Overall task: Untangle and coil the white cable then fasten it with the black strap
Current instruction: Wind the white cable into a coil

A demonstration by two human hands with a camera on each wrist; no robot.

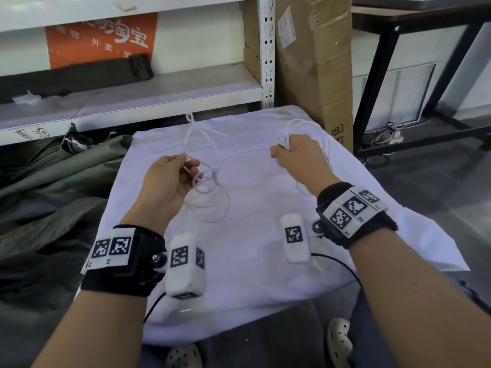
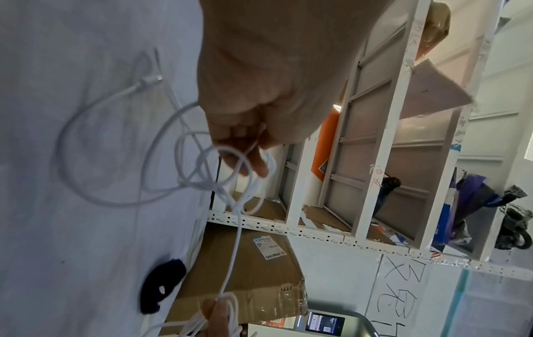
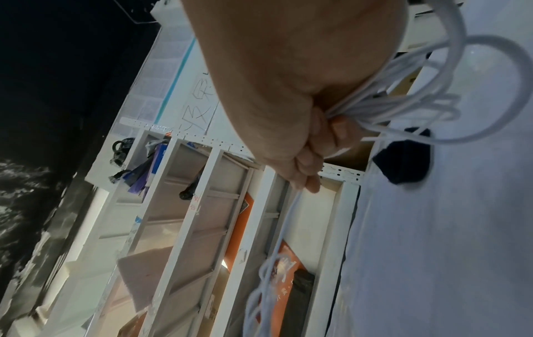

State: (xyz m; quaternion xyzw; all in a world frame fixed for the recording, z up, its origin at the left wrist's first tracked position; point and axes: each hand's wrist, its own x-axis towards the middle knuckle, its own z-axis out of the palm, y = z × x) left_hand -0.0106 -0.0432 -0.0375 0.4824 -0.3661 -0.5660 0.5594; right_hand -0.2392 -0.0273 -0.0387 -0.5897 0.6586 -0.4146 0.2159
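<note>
The left hand [image 1: 170,181] pinches a knotted tangle of the thin white cable [image 1: 210,166] between its curled fingers [image 2: 253,159], raised above the white cloth-covered tabletop [image 1: 252,261]. The right hand [image 1: 300,158] has its fingers [image 3: 308,164] closed round a bundle of gathered loops of the same cable. One strand runs between the two hands. The black strap [image 2: 164,282] lies on the cloth near the far edge, just beside the right hand.
</note>
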